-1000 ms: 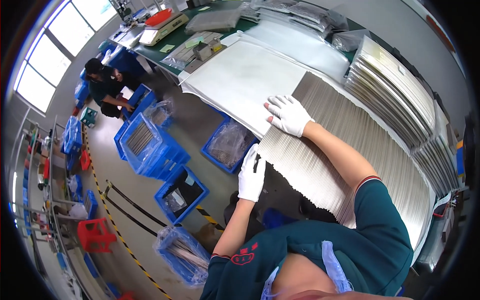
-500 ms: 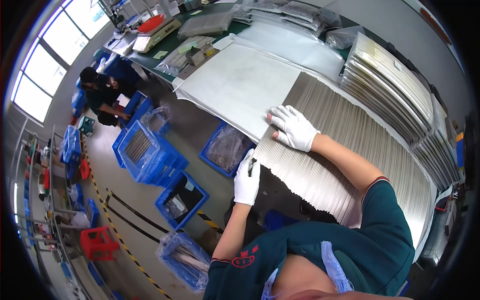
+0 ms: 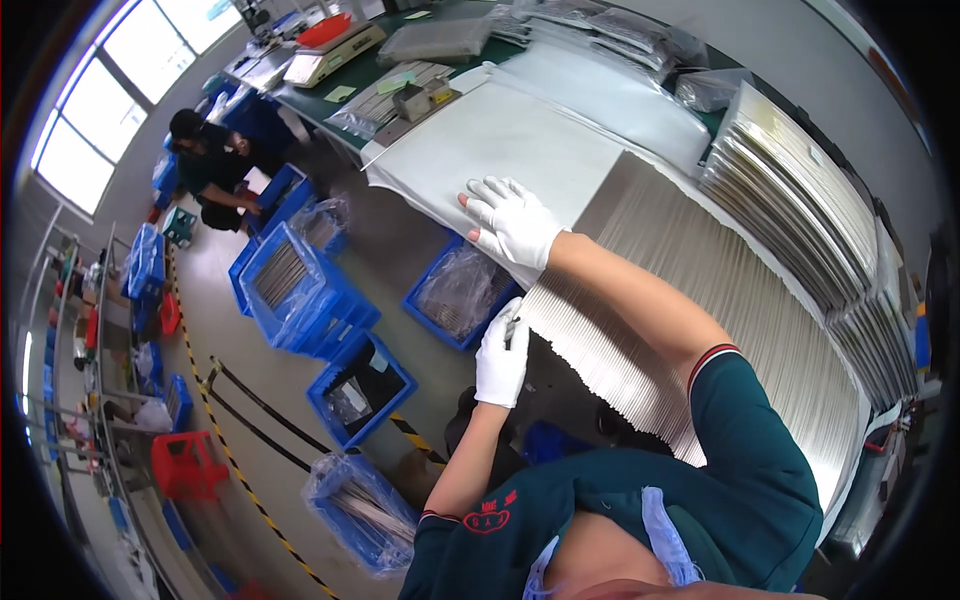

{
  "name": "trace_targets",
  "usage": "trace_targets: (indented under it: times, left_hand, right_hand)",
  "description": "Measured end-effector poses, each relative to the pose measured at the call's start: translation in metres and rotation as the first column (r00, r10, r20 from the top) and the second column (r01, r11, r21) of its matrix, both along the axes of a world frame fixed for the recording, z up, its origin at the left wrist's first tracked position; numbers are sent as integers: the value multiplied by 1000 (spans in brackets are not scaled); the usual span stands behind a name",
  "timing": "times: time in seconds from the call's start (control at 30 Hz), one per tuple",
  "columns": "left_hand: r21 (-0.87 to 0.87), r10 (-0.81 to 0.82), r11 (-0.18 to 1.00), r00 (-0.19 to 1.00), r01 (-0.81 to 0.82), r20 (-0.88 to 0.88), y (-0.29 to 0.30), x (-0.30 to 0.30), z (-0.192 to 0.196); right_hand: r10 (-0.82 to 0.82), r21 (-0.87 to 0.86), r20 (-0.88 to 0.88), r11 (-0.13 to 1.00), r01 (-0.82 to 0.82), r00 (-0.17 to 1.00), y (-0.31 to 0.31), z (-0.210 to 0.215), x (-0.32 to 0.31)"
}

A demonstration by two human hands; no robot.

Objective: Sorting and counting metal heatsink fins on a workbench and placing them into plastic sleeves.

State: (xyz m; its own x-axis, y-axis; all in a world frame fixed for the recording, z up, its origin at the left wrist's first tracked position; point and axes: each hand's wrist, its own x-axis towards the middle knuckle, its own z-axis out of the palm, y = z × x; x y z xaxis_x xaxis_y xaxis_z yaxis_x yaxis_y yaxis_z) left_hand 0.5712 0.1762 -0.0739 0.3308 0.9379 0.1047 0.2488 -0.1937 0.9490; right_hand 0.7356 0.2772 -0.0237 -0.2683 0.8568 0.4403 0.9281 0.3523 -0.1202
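Note:
My right hand (image 3: 515, 222), in a white glove with some fingertips bare, is open with its fingers spread. It is over the white sheet (image 3: 455, 150), just beyond the left edge of a wide layer of thin metal strips (image 3: 690, 270) laid closely side by side. My left hand (image 3: 502, 360), also gloved, is closed beside the near left corner of the strips. A small dark bit shows between its thumb and fingers, too little to name. My right forearm crosses above the strips and hides some of them.
Tall stacks of bagged strips (image 3: 790, 190) stand along the right. A scale (image 3: 335, 55) and metal blocks (image 3: 415, 102) sit at the far left of the table. Blue bins (image 3: 300, 300) are on the floor at left, where another person (image 3: 215, 175) bends over a bin.
My right hand has moved left, off the strips and over the white sheet. My left hand stays by the corner, still closed. The view has shifted slightly.

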Motion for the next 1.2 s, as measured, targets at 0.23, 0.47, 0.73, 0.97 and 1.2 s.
trace_targets:
  times: [0.23, 0.47, 0.73, 0.97, 1.2]
  left_hand:
    - [-14, -15, 1000, 998, 16, 55, -5, -6, -3]
    - [-133, 16, 991, 995, -2, 103, -24, -34, -43]
    - [85, 204, 979, 868, -186, -453, -94, -117, -109]
    - [240, 231, 969, 599, -67, -767, -119, -133, -132]
    - [241, 227, 969, 617, -63, -753, -115, -123, -135]
  right_hand:
    - [-7, -77, 155, 997, 20, 988, 17, -27, -16]
    - [26, -151, 146, 989, -4, 989, 19, -32, -12]
    - [22, -217, 165, 976, 14, 986, 14, -25, -9]
    - [-33, -228, 17, 973, 36, 999, 12, -22, -15]
    - [-21, -124, -20, 992, 19, 1000, 16, -37, 4]
